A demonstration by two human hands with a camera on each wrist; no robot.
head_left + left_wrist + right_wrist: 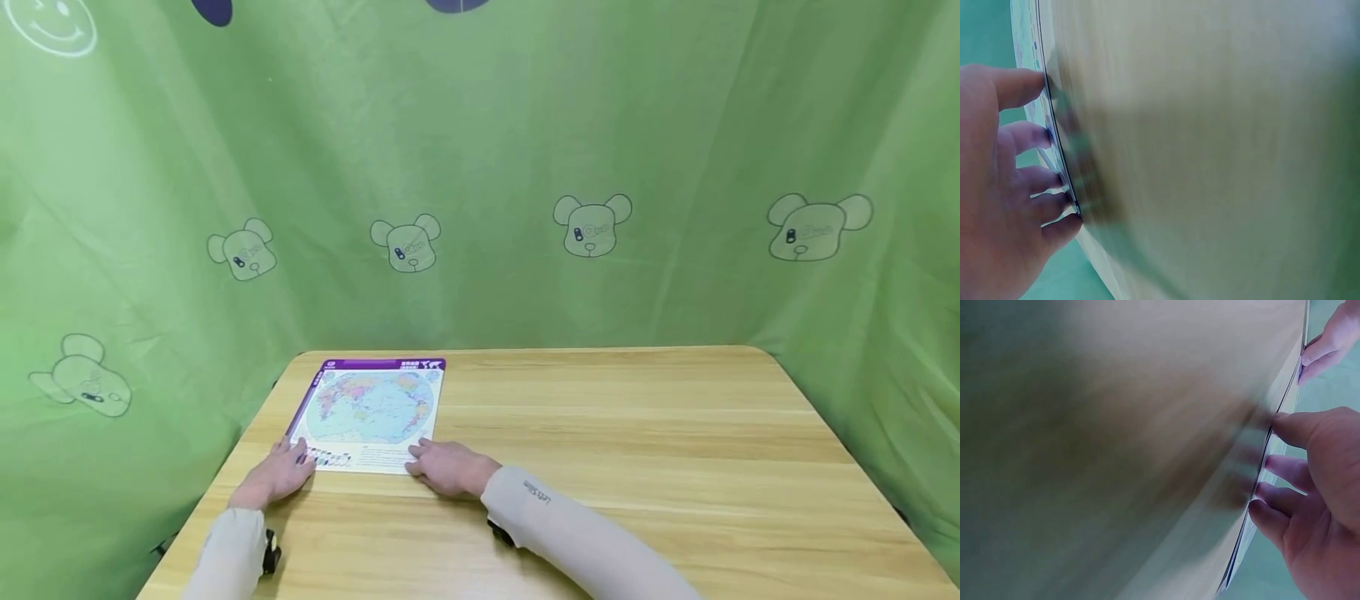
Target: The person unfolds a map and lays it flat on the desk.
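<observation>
The head view alone shows the world map board (372, 413) whole, lying flat at lower left of the frame on the wooden table (637, 433), long axis running away from the person, purple title band at the far end. The 2 wrist views show only its thin edge. Left hand (279, 475) and right hand (448, 467) rest straight fingertips (1054, 181) on its near corners, gripping nothing.

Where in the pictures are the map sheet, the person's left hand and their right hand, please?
map sheet (372, 406): head view, middle of the printed world map.
left hand (281, 475): head view, back of the hand at the sheet's near left corner.
right hand (448, 467): head view, back of the hand at the sheet's near right corner.
</observation>
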